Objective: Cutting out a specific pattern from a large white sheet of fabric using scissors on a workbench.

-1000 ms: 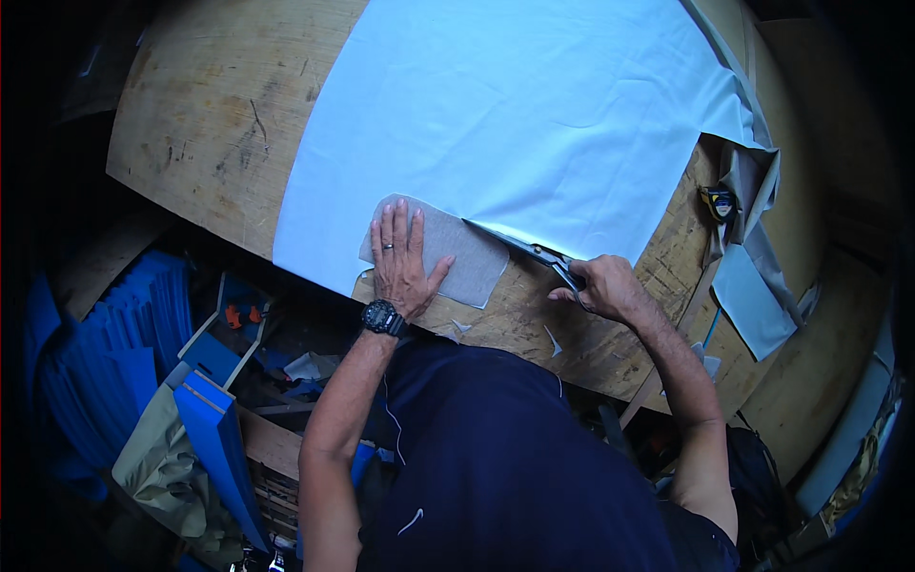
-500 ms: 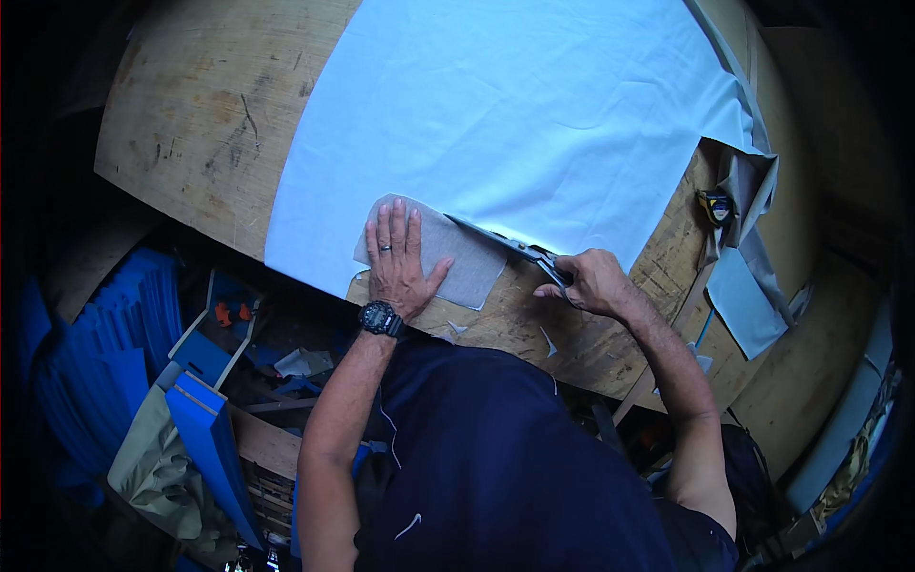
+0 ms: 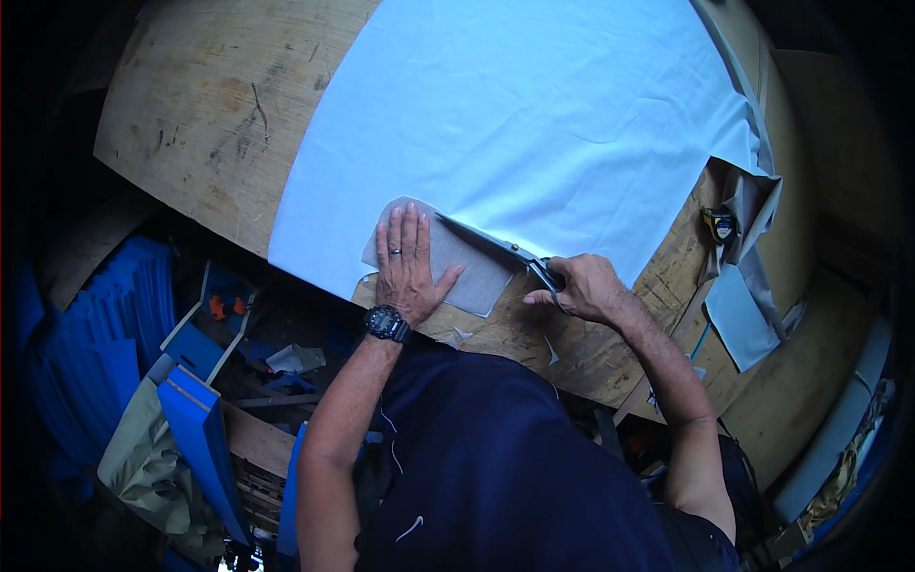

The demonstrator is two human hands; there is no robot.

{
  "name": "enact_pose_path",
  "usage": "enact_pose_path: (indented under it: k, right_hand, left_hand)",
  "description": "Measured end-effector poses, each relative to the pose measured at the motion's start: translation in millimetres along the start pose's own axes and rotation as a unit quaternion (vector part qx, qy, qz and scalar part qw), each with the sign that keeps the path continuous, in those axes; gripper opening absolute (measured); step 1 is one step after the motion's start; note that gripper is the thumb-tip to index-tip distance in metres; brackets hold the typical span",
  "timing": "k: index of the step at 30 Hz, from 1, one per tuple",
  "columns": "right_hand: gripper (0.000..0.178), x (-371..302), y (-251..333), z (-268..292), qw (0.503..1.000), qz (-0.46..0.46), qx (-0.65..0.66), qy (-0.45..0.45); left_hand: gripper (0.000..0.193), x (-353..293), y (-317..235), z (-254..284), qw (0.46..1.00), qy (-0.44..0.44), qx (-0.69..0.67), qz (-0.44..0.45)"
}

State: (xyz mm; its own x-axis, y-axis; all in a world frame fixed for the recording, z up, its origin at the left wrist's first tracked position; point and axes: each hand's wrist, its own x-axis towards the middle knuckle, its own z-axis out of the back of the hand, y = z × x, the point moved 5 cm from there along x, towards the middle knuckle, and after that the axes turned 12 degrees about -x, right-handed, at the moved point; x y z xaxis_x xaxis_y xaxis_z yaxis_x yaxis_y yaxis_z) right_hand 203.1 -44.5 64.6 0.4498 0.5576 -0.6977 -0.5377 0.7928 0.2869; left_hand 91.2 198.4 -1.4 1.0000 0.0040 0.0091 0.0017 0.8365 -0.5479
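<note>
My left hand (image 3: 410,269) lies flat, fingers stretched out, on a small grey fabric piece (image 3: 483,278) with a rounded upper corner. It presses this piece onto the wooden table at the near edge of a large pale blue-white cloth (image 3: 496,124). My right hand (image 3: 589,286) grips a pair of scissors (image 3: 494,240), fingers and thumb around the handles. The blades point left along the upper edge of the grey piece, where it meets the pale cloth. How far the blades are apart is hard to make out.
Small fabric scraps (image 3: 553,351) lie near the table's front edge. A black and yellow tape measure (image 3: 719,225) sits at the right beside folded cloth and a pale offcut (image 3: 742,317). Bare wooden tabletop (image 3: 205,124) extends left. Blue sheets (image 3: 119,319) stand below, at the left.
The scissors have moved slightly left along the grey piece's edge, and my right thumb sits farther from the fingers. My left hand stays on the piece. The whole view has shifted a little.
</note>
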Motion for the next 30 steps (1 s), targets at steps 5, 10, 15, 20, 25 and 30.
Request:
enact_pose_path:
  k: [5, 10, 15, 20, 25, 30]
  right_hand:
    - [0.066, 10, 15, 9, 1.0, 0.004, -0.03, -0.005]
    - [0.073, 15, 8, 4, 1.0, -0.002, -0.008, 0.018]
    - [0.067, 22, 25, 14, 0.998, 0.023, -0.031, -0.047]
    - [0.068, 27, 16, 4, 1.0, 0.017, 0.009, -0.001]
    - [0.065, 29, 21, 12, 0.999, 0.032, -0.006, -0.038]
    - [0.063, 34, 30, 22, 0.998, 0.032, -0.007, -0.049]
  left_hand:
    - [0.103, 0, -1, 4, 1.0, -0.02, -0.012, -0.008]
    - [0.102, 0, 0, 2, 1.0, -0.009, -0.028, 0.007]
    - [0.101, -2, 1, 1, 1.0, -0.014, -0.021, 0.007]
    - [0.1, 0, -1, 4, 1.0, -0.016, -0.025, 0.009]
    - [0.099, 0, -2, 5, 1.0, -0.017, -0.024, 0.007]
    - [0.099, -1, -1, 5, 0.999, -0.021, -0.025, 0.009]
